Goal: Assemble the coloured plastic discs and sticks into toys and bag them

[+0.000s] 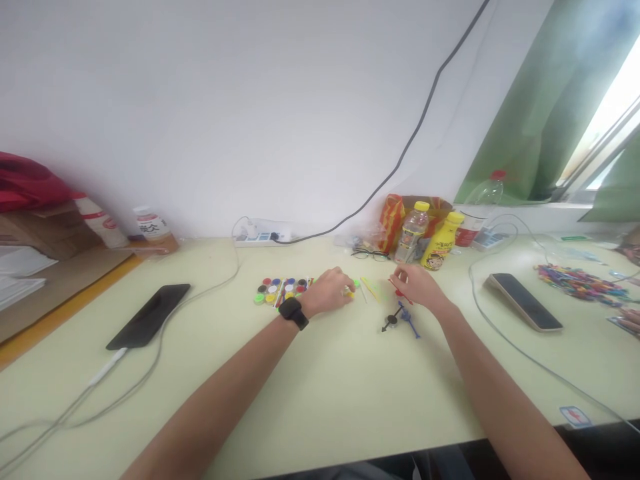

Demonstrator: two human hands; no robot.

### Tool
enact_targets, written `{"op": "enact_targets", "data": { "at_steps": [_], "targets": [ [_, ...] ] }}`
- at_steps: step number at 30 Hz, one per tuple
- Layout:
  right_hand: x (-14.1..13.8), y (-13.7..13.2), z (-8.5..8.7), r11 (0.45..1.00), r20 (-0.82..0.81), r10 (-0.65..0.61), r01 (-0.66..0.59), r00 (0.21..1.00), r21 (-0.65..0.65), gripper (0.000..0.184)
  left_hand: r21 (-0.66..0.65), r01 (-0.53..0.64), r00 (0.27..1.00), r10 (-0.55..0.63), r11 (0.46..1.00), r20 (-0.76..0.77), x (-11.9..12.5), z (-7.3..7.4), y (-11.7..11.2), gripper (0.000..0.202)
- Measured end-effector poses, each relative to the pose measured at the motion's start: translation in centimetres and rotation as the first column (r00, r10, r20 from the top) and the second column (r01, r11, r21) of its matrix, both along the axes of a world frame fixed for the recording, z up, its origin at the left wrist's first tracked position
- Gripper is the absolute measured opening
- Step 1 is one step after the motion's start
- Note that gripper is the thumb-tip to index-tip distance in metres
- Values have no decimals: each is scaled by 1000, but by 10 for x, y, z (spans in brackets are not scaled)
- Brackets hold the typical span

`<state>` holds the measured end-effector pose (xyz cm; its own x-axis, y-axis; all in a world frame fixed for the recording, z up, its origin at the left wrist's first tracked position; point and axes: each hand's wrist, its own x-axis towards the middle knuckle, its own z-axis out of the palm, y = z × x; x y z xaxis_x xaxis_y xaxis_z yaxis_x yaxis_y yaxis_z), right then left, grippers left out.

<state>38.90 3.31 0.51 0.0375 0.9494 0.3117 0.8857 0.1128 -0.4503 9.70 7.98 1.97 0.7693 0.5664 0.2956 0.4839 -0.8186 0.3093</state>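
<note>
My left hand (327, 292), with a black watch on its wrist, curls over the right end of several small coloured round caps (274, 289). Its fingers are bent together beside a yellow piece; what they hold is mostly hidden. My right hand (419, 285) pinches at a small red plastic stick (404, 297) low over the table. Between the hands lie thin yellow sticks (371, 289). Nearer me, a black arrow-shaped stick (393, 321) lies across a round piece, touching or close to a blue stick (411, 323).
A phone (149, 316) on a cable lies left, another phone (525, 301) right. Behind stand a clear bottle (413, 233), a yellow bottle (443, 243) and glasses (370, 254). A colourful pile of small pieces (583, 283) lies far right, near another person's hand (631, 319).
</note>
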Motion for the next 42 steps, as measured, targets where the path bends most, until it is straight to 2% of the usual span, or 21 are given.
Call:
{"op": "enact_targets", "data": {
  "at_steps": [4, 7, 11, 14, 16, 19, 22, 24, 28, 32, 35, 37, 39, 42],
  "targets": [
    [12, -5, -4, 996, 41, -48, 51, 998, -75, 25, 102, -90, 996, 92, 991, -18, -1, 0, -1, 29],
    [15, -4, -9, 993, 34, -40, 44, 999, -111, 23, 134, -131, 988, 141, 982, -69, 0, -2, -3, 29],
    [15, 1, -10, 998, -11, -29, 28, 1000, -61, 12, 125, -109, 990, 119, 986, -79, 2, -4, -4, 28],
    [3, 4, -4, 1000, -183, 4, -1, 983, 14, 13, 136, -119, 991, 126, 984, -48, 2, 0, -5, 29],
    [-14, 2, 1, 995, -403, 93, -77, 911, 55, 20, 140, -112, 994, 109, 984, 30, 4, 5, -7, 33],
    [-46, -4, 9, 972, -672, 211, -224, 710, 69, 33, 93, -31, 980, 12, 995, 197, 9, 14, -13, 39],
    [-71, -13, 17, 950, -784, 231, -306, 576, 55, 40, 5, 65, 957, -64, 998, 283, 13, 22, -19, 34],
    [-79, -17, 21, 943, -829, 224, -329, 512, 52, 37, -42, 102, 948, -84, 994, 308, 15, 25, -22, 28],
    [-79, -21, 26, 938, -866, 198, -346, 459, 31, 23, -42, 121, 918, -96, 992, 386, 16, 26, -24, 29],
    [-78, -22, 26, 921, -850, 216, -389, 481, 14, 14, -46, 163, 902, -130, 986, 412, 18, 26, -25, 14],
    [-81, -21, 25, 913, -800, 249, -407, 545, 7, 11, -66, 171, 906, -131, 983, 403, 20, 25, -25, 9],
    [-79, -18, 22, 926, -728, 271, -376, 630, 19, 17, -84, 166, 912, -121, 983, 392, 20, 23, -24, 6],
    [-73, -13, 17, 957, -616, 252, -285, 746, 47, 25, -97, 161, 926, -117, 982, 359, 20, 19, -24, 6],
    [-56, -4, 4, 991, -393, 128, -108, 911, 73, 35, -87, 136, 965, -112, 987, 239, 19, 12, -24, 13]
  ]
}}
